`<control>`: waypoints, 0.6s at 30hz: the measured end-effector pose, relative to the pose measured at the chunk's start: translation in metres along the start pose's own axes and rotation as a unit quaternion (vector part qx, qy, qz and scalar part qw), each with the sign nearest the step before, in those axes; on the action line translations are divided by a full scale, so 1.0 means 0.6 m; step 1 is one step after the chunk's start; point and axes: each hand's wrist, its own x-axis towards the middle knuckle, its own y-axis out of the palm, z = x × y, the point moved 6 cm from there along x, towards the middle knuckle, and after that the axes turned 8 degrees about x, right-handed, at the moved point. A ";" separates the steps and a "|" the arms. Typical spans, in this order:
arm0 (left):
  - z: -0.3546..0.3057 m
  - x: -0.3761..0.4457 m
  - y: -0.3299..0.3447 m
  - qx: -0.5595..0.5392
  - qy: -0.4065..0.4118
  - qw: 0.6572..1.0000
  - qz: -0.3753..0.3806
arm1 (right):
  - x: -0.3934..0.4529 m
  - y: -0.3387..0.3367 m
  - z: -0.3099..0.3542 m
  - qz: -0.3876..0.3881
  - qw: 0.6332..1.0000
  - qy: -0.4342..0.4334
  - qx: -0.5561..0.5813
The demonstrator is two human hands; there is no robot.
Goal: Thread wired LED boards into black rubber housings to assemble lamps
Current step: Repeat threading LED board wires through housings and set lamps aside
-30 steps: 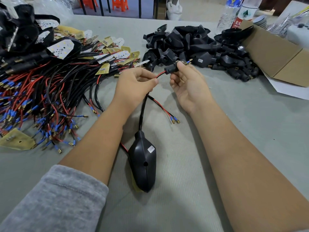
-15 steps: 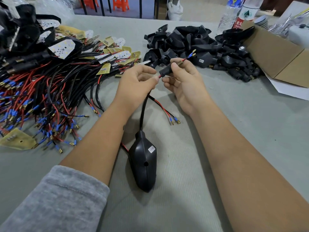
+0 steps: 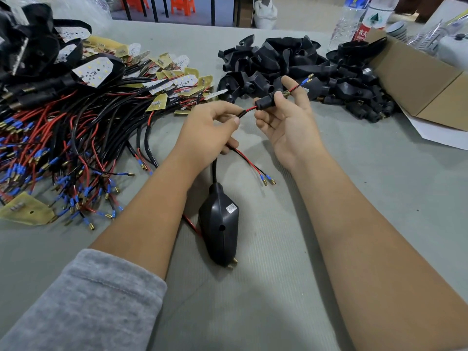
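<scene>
Above the middle of the bench [image 3: 379,198], the right hand [image 3: 288,127] pinches a small black rubber sleeve [image 3: 266,99] between thumb and fingers, its other fingers loosely spread. A red wire and a thinner dark one run through the sleeve and come out past a brass threaded tip, ending in blue-capped terminals [image 3: 307,78] that point toward the bench's far edge. The left hand [image 3: 207,127] has its fingers curled round the black cable [image 3: 243,113] just beside the sleeve, thumb pressed on top. Below that hand the cable drops to a black lamp housing [image 3: 220,224] lying flat near the bench's near edge, between the forearms; a second pair of red and black leads [image 3: 250,165] trails out from under the left hand to rest on the bench. A heap of wired LED boards [image 3: 76,127] fills the left side, and a pile of empty black housings [image 3: 291,64] sits toward the far edge. A cardboard box [image 3: 425,82] stands at the far right corner, with plastic bottles [image 3: 359,19] behind it.
</scene>
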 end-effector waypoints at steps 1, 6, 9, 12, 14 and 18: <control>0.000 0.000 -0.002 0.002 0.002 1.000 -0.008 | 0.000 0.000 -0.001 -0.002 1.000 0.002 -0.001; -0.005 0.002 -0.010 0.042 0.030 0.998 -0.039 | -0.002 0.004 -0.002 0.006 0.999 0.017 -0.029; -0.009 0.002 -0.010 0.045 0.041 0.997 -0.040 | -0.004 0.010 -0.006 0.022 0.998 0.025 -0.059; -0.006 0.001 -0.008 0.039 0.028 0.998 -0.038 | -0.007 0.017 -0.009 0.043 0.994 0.023 -0.094; -0.004 0.001 -0.009 0.031 0.020 0.999 -0.038 | -0.008 0.018 -0.009 0.050 0.993 0.025 -0.104; -0.005 -0.002 -0.009 0.004 0.009 0.999 -0.034 | -0.008 0.019 -0.009 0.052 0.991 0.025 -0.120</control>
